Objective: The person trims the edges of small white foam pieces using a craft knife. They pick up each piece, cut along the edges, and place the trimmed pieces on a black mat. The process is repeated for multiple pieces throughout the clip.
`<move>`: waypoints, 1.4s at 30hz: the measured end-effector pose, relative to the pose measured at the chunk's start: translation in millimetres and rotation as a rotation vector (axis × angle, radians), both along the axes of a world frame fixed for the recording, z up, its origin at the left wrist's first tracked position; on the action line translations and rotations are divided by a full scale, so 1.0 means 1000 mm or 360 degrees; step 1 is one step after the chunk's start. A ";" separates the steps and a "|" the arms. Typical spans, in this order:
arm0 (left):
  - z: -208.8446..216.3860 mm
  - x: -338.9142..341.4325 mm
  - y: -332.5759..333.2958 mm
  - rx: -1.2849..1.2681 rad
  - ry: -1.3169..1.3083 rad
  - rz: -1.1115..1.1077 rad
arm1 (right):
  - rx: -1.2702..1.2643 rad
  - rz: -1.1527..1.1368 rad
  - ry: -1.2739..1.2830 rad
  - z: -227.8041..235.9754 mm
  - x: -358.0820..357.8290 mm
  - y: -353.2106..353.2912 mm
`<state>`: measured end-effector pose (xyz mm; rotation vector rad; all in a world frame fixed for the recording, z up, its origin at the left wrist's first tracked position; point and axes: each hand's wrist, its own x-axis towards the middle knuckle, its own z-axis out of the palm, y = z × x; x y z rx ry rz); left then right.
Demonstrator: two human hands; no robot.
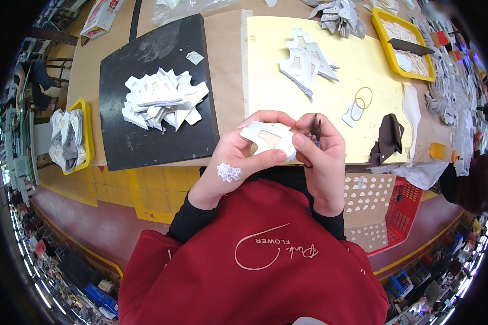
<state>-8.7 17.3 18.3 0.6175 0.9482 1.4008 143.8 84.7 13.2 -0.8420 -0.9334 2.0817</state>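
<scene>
Hands, two; dark-tipped tool, one; held white piece, one visible. Black board, one; yellow sheet, one; yellow trays, two; red crate, one.

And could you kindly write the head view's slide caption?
Left fingers and right fingers hold a white piece, the right also a dark tool, near a white pile on a black board.

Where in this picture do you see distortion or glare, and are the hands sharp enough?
Head view: edges of the black mat bow, and the corners fall to black; head view: the lamps at lower left glare as white streaks; head view: left hand, right hand and white piece look fairly sharp.
</scene>
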 end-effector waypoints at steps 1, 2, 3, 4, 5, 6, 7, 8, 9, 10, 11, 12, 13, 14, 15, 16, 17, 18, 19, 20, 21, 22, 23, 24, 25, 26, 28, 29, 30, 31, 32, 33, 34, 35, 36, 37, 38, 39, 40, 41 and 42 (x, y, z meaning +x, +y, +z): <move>0.002 0.003 0.001 0.0015 -0.0080 0.0052 | -0.0052 -0.0009 0.0017 0.001 -0.004 -0.003; 0.003 0.006 0.001 0.0030 -0.0165 0.0102 | -0.0075 -0.0016 0.0062 -0.001 -0.005 -0.005; 0.001 0.009 0.000 0.0024 -0.0124 0.0135 | -0.0097 -0.0024 0.0108 -0.004 -0.005 -0.006; -0.003 0.011 -0.001 0.0018 -0.0083 0.0167 | -0.0119 -0.0032 0.0153 -0.006 -0.006 -0.008; -0.007 0.012 -0.003 0.0011 -0.0039 0.0202 | -0.0112 -0.0055 0.0059 0.001 -0.010 -0.009; -0.008 0.012 -0.004 0.0005 -0.0051 0.0202 | -0.0113 -0.0030 0.0018 0.002 -0.010 -0.009; -0.009 0.011 -0.006 -0.0001 -0.0063 0.0201 | -0.0115 -0.0006 -0.0023 0.003 -0.009 -0.009; -0.010 0.011 -0.007 -0.0006 -0.0073 0.0206 | -0.0116 0.0024 -0.0062 0.003 -0.009 -0.010; -0.011 0.009 -0.008 0.0030 0.0023 0.0238 | 0.0085 0.0006 -0.0208 0.004 -0.009 -0.012; -0.013 0.006 -0.008 0.0066 0.0119 0.0269 | 0.0287 -0.0013 -0.0353 0.005 -0.008 -0.013; -0.014 0.004 -0.007 0.0103 0.0210 0.0301 | 0.0491 -0.0031 -0.0503 0.007 -0.008 -0.015; -0.013 0.002 -0.006 0.0089 0.0257 0.0319 | 0.0765 -0.0020 -0.0596 0.006 -0.004 -0.014; -0.010 0.001 -0.005 0.0075 0.0304 0.0338 | 0.1039 -0.0009 -0.0686 0.004 0.003 -0.012; -0.009 0.001 -0.005 0.0061 0.0352 0.0347 | 0.1311 -0.0005 -0.0776 0.004 0.007 -0.011; -0.008 0.001 -0.005 0.0059 0.0395 0.0348 | 0.1276 -0.0050 -0.0772 0.010 0.005 -0.015; -0.008 0.000 -0.005 0.0056 0.0438 0.0349 | 0.1353 -0.0036 -0.0802 0.010 0.005 -0.015; -0.007 0.000 -0.005 0.0054 0.0485 0.0353 | 0.1430 -0.0022 -0.0827 0.011 0.004 -0.015; -0.007 0.000 -0.005 0.0069 0.0523 0.0354 | 0.1507 -0.0007 -0.0852 0.012 0.004 -0.015; -0.006 0.001 -0.005 0.0083 0.0561 0.0356 | 0.1498 -0.0028 -0.0851 0.013 0.002 -0.015; -0.005 0.001 -0.005 0.0098 0.0597 0.0360 | 0.1506 -0.0040 -0.0832 0.013 0.001 -0.015; -0.004 0.001 -0.005 0.0097 0.0637 0.0359 | 0.1514 -0.0051 -0.0813 0.011 0.001 -0.016; -0.004 0.001 -0.005 0.0096 0.0677 0.0359 | 0.1521 -0.0062 -0.0794 0.011 0.000 -0.016; -0.003 0.001 -0.005 0.0095 0.0718 0.0357 | 0.1523 -0.0066 -0.0781 0.011 0.000 -0.016; -0.003 0.001 -0.005 0.0102 0.0752 0.0362 | 0.1526 -0.0070 -0.0769 0.011 0.000 -0.016; -0.002 0.001 -0.005 0.0109 0.0786 0.0366 | 0.1528 -0.0074 -0.0757 0.011 0.000 -0.016; -0.002 0.001 -0.005 0.0117 0.0820 0.0370 | 0.1521 -0.0077 -0.0755 0.012 0.000 -0.016; -0.004 0.000 -0.006 0.0159 0.0897 0.0354 | 0.1507 -0.0083 -0.0752 0.012 0.000 -0.016; -0.005 0.000 -0.006 0.0179 0.0936 0.0348 | 0.1533 -0.0104 -0.0742 0.011 0.000 -0.016; -0.004 0.000 -0.006 0.0181 0.0947 0.0350 | 0.1558 -0.0126 -0.0731 0.009 0.000 -0.016; -0.004 0.000 -0.006 0.0182 0.0958 0.0352 | 0.1583 -0.0147 -0.0721 0.008 0.000 -0.016; -0.003 0.000 -0.006 0.0183 0.0968 0.0354 | 0.1572 -0.0148 -0.0699 0.007 0.000 -0.016; -0.003 0.000 -0.006 0.0187 0.0979 0.0354 | 0.1561 -0.0149 -0.0678 0.007 0.000 -0.017; -0.003 0.000 -0.006 0.0192 0.0991 0.0355 | 0.1549 -0.0150 -0.0656 0.007 0.000 -0.017; -0.002 0.000 -0.006 0.0196 0.1002 0.0355 | 0.1542 -0.0147 -0.0654 0.007 0.001 -0.017; -0.003 0.000 -0.006 0.0204 0.1005 0.0359 | 0.1535 -0.0144 -0.0652 0.006 0.001 -0.017; -0.003 0.000 -0.006 0.0212 0.1007 0.0364 | 0.1528 -0.0141 -0.0649 0.006 0.002 -0.017; -0.003 0.000 -0.006 0.0220 0.1010 0.0368 | 0.1531 -0.0139 -0.0653 0.006 0.002 -0.017; -0.003 0.000 -0.006 0.0248 0.1062 0.0374 | 0.1533 -0.0137 -0.0656 0.006 0.002 -0.017; -0.003 0.000 -0.006 0.0275 0.1114 0.0380 | 0.1536 -0.0135 -0.0659 0.006 0.002 -0.017; -0.002 0.001 -0.006 0.0301 0.1167 0.0385 | 0.1529 -0.0146 -0.0661 0.006 0.002 -0.018; -0.002 0.001 -0.006 0.0313 0.1204 0.0401 | 0.1521 -0.0157 -0.0663 0.006 0.001 -0.018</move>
